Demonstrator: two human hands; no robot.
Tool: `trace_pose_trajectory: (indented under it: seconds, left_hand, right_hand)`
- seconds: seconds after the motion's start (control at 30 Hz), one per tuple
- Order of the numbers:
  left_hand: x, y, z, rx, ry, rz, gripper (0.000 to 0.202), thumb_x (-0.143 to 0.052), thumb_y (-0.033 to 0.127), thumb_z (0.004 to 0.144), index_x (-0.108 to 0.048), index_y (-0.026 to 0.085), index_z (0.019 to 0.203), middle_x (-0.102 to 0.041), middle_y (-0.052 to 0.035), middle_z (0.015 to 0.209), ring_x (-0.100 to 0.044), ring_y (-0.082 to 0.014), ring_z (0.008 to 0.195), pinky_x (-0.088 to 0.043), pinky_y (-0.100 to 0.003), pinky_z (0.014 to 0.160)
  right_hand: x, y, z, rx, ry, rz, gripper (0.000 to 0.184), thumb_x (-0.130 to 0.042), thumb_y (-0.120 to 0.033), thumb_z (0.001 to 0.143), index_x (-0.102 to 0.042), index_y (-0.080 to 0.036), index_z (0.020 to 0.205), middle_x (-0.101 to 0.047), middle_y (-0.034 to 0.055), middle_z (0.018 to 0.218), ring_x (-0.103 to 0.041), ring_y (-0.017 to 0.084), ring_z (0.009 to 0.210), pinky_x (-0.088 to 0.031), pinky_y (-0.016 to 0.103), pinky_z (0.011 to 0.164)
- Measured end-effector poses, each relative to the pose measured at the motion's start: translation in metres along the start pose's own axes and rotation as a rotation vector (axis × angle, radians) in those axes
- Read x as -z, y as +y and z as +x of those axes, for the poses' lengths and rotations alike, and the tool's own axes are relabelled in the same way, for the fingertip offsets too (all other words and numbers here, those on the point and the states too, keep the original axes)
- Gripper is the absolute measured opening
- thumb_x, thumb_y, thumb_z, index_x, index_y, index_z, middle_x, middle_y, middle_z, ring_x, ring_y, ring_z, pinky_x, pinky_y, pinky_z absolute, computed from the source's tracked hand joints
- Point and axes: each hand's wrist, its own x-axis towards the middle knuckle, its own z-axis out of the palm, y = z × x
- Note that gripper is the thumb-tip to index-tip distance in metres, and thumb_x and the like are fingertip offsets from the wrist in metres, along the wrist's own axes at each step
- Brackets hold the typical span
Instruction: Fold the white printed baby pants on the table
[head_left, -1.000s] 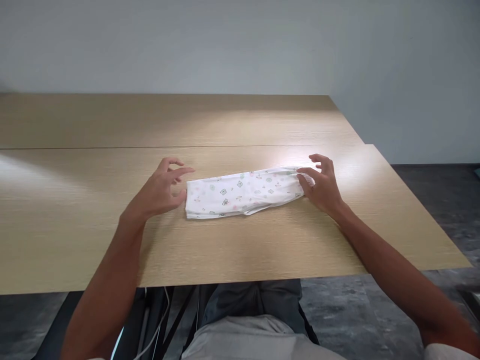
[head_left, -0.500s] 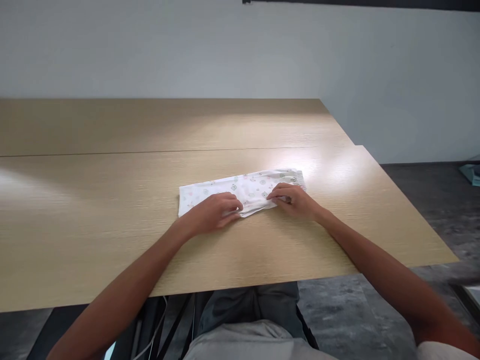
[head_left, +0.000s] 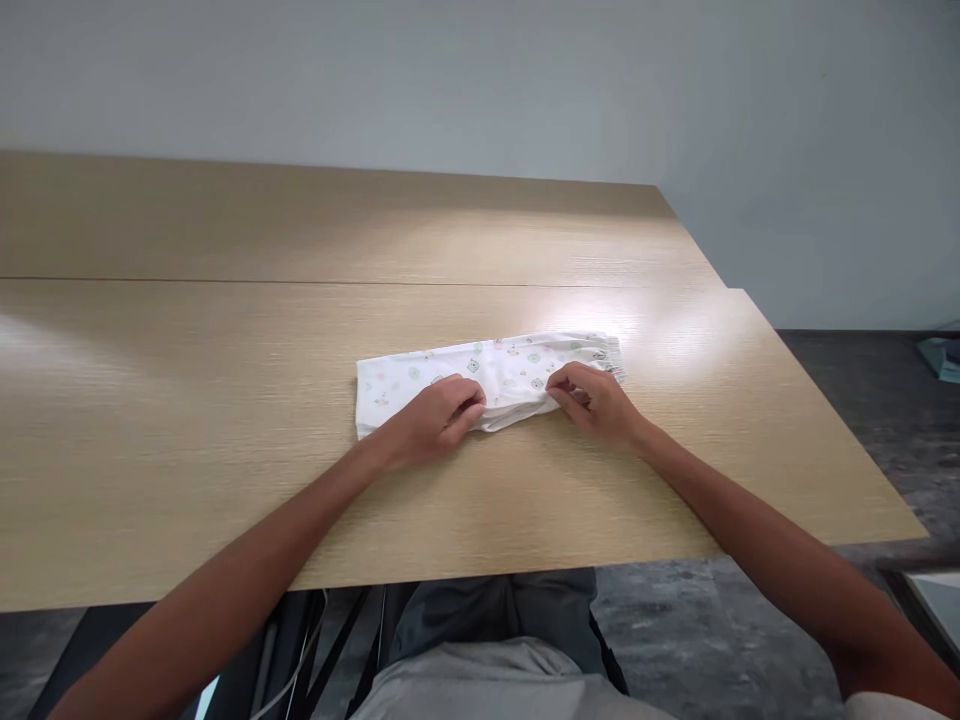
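A pair of small white pants with a pastel animal print lies on the table, folded lengthwise into a long strip. Its gathered elastic end points right, and a flat straight end faces left. My left hand is closed in a pinch on the near edge, around the middle of the strip, and its wrist covers part of the left end. Closer to the elastic end, my right hand pinches the same near edge between thumb and fingers. Between the two hands the near edge shows loose creases.
The pale wooden table has a seam running across it and its right edge slants toward me. Behind it stands a plain grey wall. A light-blue object rests on the dark floor at far right.
The view has shifted and tilted slightly. Both hands stay at the near edge of the pants; my left fingers have drawn closer together, and the fabric edge between the hands shows a little more.
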Motion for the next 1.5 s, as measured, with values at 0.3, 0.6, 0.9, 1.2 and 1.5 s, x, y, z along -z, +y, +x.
trace_pose_trajectory:
  seconds: [0.3, 0.6, 0.9, 1.2, 1.5]
  left_hand:
    - [-0.016, 0.002, -0.001, -0.009, 0.142, 0.131, 0.028, -0.029, 0.031, 0.103, -0.046, 0.018, 0.085, -0.054, -0.0034, 0.078, -0.046, -0.0181, 0.070, -0.038, -0.034, 0.070]
    - [-0.018, 0.001, -0.001, -0.032, 0.106, 0.213, 0.028, -0.030, 0.030, 0.102, -0.049, 0.017, 0.085, -0.052, -0.0038, 0.078, -0.046, -0.0186, 0.071, -0.038, -0.036, 0.072]
    - [-0.015, 0.008, -0.004, -0.125, 0.047, 0.213, 0.026, -0.038, 0.029, 0.099, -0.053, 0.016, 0.083, -0.057, -0.0042, 0.080, -0.049, -0.0201, 0.080, -0.036, -0.037, 0.075]
    - [-0.023, 0.012, -0.007, -0.216, 0.030, 0.458, 0.024, -0.037, 0.020, 0.099, -0.059, 0.015, 0.091, -0.059, -0.0070, 0.083, -0.051, -0.0219, 0.082, -0.038, -0.037, 0.074]
    - [-0.043, 0.036, -0.017, -0.245, 0.026, 0.550, 0.046, -0.037, 0.022, 0.102, -0.037, 0.010, 0.146, -0.048, -0.0184, 0.144, -0.043, -0.0307, 0.132, -0.036, -0.049, 0.105]
  right_hand:
    - [-0.010, -0.031, 0.002, 0.480, -0.105, -0.588, 0.013, -0.052, -0.011, 0.098, -0.063, -0.018, 0.101, -0.058, 0.0075, 0.097, -0.049, 0.020, 0.082, -0.043, 0.035, 0.077]
    - [-0.007, -0.039, -0.005, 0.337, -0.203, -0.851, 0.019, -0.048, -0.003, 0.089, -0.058, -0.015, 0.079, -0.051, 0.0105, 0.088, -0.047, 0.024, 0.081, -0.039, 0.034, 0.066]
    - [0.008, -0.041, -0.005, 0.472, -0.241, -0.729, 0.017, -0.050, -0.006, 0.095, -0.063, -0.017, 0.093, -0.056, 0.0090, 0.094, -0.048, 0.022, 0.081, -0.040, 0.035, 0.071]
    - [0.008, -0.040, -0.006, 0.413, -0.274, -0.697, 0.023, -0.046, -0.004, 0.092, -0.056, -0.016, 0.075, -0.054, 0.0085, 0.084, -0.052, 0.021, 0.074, -0.044, 0.033, 0.063]
    - [0.011, -0.032, -0.008, 0.345, -0.325, -0.441, 0.021, -0.041, -0.006, 0.095, -0.059, -0.016, 0.099, -0.062, 0.0078, 0.088, -0.058, 0.020, 0.075, -0.046, 0.032, 0.067]
